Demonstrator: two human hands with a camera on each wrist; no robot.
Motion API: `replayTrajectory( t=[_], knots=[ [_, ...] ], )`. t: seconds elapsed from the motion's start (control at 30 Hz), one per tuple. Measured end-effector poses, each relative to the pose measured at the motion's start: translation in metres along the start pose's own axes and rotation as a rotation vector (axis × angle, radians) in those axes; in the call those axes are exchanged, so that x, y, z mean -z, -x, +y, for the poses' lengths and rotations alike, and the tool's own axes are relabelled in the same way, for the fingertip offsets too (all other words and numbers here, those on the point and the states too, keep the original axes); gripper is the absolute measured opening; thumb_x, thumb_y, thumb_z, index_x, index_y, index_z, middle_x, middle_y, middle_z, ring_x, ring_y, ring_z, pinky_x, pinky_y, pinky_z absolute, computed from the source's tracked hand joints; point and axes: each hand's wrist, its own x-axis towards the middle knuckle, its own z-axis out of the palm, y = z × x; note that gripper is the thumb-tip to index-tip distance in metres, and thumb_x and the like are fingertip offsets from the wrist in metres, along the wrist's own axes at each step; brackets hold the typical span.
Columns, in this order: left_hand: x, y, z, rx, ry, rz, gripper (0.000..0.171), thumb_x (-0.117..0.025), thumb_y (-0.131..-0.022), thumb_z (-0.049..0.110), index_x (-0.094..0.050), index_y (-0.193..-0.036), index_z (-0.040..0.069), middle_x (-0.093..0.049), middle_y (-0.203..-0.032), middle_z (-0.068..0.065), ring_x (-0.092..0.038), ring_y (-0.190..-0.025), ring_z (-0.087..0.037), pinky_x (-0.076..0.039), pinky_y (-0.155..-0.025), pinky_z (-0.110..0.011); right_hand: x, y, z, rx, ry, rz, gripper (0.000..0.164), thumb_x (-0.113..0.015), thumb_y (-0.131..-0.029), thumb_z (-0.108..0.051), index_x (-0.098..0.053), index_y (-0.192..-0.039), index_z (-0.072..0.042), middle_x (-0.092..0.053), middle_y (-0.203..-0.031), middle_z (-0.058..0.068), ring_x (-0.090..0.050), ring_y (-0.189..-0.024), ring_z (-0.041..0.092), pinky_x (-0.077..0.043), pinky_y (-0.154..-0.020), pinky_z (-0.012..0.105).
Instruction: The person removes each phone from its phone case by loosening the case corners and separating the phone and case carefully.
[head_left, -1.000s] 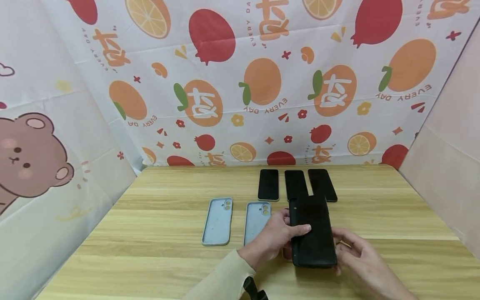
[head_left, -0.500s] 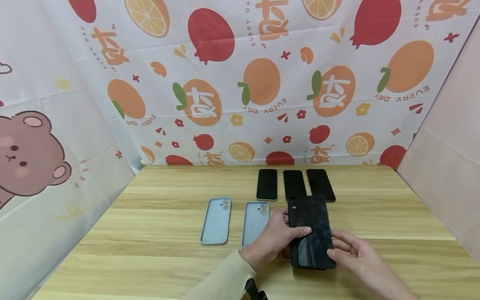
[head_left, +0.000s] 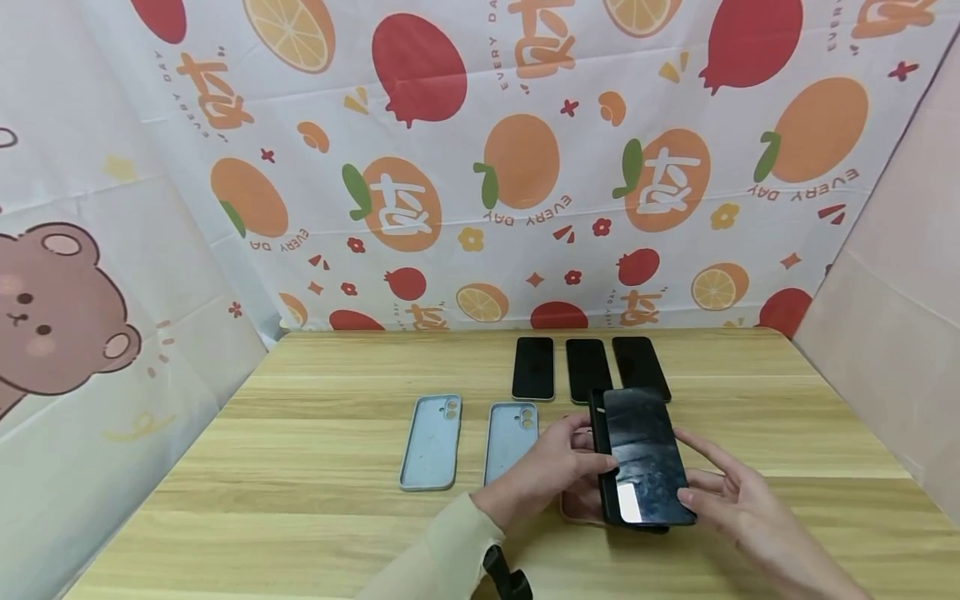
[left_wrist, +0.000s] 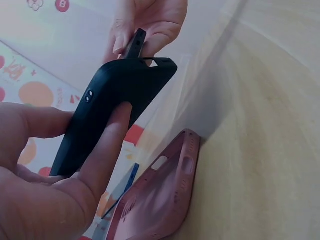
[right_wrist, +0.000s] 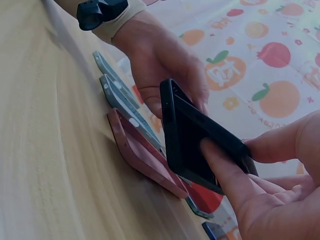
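Observation:
In the head view my left hand [head_left: 551, 462] holds a black phone case [head_left: 600, 408] by its left side, thumb over the near edge. A dark glossy phone [head_left: 648, 458] lies over the case, shifted right and partly out of it. My right hand [head_left: 738, 500] grips the phone's lower right edge, thumb on its face. The left wrist view shows the outside of the case [left_wrist: 107, 100], with the phone [left_wrist: 135, 45] sticking out at an angle beyond it. A pink phone case [right_wrist: 140, 155] lies below both hands on the table, partly hidden in the head view.
Two light blue phone cases [head_left: 431, 442] lie on the wooden table [head_left: 315, 467] left of the hands. Three black phones [head_left: 533, 368] lie in a row farther back. A fruit-print cloth [head_left: 517, 167] hangs behind the table, and pale cloths flank both sides.
The phone, lying flat within the black case earlier, is now shifted right and raised out of it. My right thumb has come onto the phone's face, and both hands have moved slightly right.

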Motion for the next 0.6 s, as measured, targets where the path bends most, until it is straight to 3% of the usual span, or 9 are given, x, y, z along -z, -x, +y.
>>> replayTrajectory(
  t=[0.1, 0.17, 0.37, 0.6],
  knots=[
    [0.0, -0.001, 0.002, -0.012, -0.02, -0.012, 0.052, -0.07, -0.09, 0.01, -0.049, -0.138, 0.011, -0.071, -0.115, -0.006, -0.069, -0.102, -0.017, -0.057, -0.091, -0.034, 0.003, 0.001, 0.001, 0.03, 0.002, 0.003, 0.072, -0.055, -0.101, -0.013, -0.014, -0.159, -0.02, -0.07, -0.121, -0.002, -0.06, -0.074, 0.011, -0.033, -0.048, 0.035],
    [-0.001, -0.002, 0.003, -0.023, -0.047, 0.001, 0.055, -0.071, -0.09, 0.01, -0.048, -0.139, 0.011, -0.071, -0.115, -0.005, -0.068, -0.103, -0.016, -0.055, -0.095, -0.033, 0.006, 0.003, 0.002, 0.037, -0.007, 0.02, 0.071, -0.056, -0.1, -0.012, -0.017, -0.159, -0.022, -0.071, -0.116, -0.005, -0.05, -0.064, 0.014, -0.027, -0.049, 0.04],
    [-0.002, -0.005, 0.007, -0.013, -0.083, 0.051, 0.06, -0.073, -0.09, 0.01, -0.044, -0.142, 0.012, -0.071, -0.111, -0.004, -0.071, -0.096, -0.017, -0.057, -0.091, -0.034, 0.02, 0.006, 0.004, 0.015, -0.068, 0.06, 0.07, -0.054, -0.101, -0.01, -0.018, -0.159, -0.024, -0.067, -0.119, -0.009, -0.049, -0.067, 0.009, -0.033, -0.056, 0.036],
    [-0.006, -0.008, 0.007, -0.006, -0.104, 0.064, 0.064, -0.074, -0.089, 0.012, -0.042, -0.144, 0.012, -0.068, -0.114, -0.004, -0.07, -0.094, -0.016, -0.058, -0.085, -0.033, 0.035, 0.005, 0.006, -0.036, -0.056, 0.148, 0.074, -0.054, -0.102, -0.011, -0.006, -0.156, 0.001, -0.057, -0.094, -0.009, -0.047, -0.066, 0.006, -0.033, -0.057, 0.032]
  ],
)
